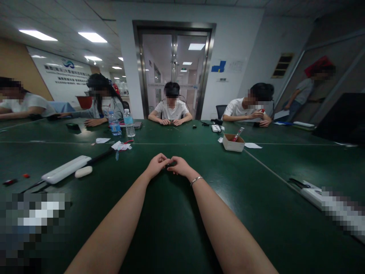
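Observation:
Both my hands meet over the green table [176, 198], fingertips close together around a small dark object [170, 164]. My left hand [157, 165] is closed on its left side, thumb and fingers pinched. From the right, my right hand [179, 166] has its fingers curled onto the same object, and a silver bracelet [196, 180] circles that wrist. The object is mostly covered by the fingers, and its kind cannot be made out.
Left lie a white power strip [67, 169], a white oval case [83, 172] and paper scraps [121, 145]. Two bottles [129, 123] stand beyond. A small box [233, 143] is ahead right; another power strip [327, 199] lies right. Several people sit across the table.

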`<state>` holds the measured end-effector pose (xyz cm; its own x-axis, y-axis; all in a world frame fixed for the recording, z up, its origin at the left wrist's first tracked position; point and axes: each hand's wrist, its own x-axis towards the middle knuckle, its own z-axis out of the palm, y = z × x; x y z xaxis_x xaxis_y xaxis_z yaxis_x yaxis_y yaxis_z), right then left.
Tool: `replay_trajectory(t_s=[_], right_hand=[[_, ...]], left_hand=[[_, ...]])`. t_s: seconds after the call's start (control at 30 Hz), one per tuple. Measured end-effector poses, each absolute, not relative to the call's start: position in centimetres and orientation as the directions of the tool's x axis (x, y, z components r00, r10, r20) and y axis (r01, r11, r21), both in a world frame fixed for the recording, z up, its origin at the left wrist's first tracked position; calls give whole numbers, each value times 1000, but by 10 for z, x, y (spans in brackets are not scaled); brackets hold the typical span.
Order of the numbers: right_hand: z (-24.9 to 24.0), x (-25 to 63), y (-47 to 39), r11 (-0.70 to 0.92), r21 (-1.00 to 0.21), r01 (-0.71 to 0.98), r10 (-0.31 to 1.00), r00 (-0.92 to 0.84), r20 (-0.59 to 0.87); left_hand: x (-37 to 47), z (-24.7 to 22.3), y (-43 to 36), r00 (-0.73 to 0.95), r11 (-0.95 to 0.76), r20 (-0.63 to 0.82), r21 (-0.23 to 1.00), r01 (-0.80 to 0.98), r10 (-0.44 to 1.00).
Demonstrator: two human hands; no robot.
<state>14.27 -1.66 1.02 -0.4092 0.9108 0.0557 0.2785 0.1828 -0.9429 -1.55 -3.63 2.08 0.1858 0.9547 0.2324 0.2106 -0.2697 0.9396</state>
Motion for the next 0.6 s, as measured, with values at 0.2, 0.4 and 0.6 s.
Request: replay_trajectory(t_s=[0.2,0.4,0.6], right_hand=[[19,132,-32,99,-991,86,894,-445,51],[26,155,-58,8,-998,63,866,-499,-25],[37,263,-132,-46,-996,83,857,-508,-82]], left_hand=[[-10,19,-40,196,-219,184,960,173,963],[-22,61,-69,435,-169,-27,897,408,900],[-120,118,-154,297,-31,-247,718,696,922]])
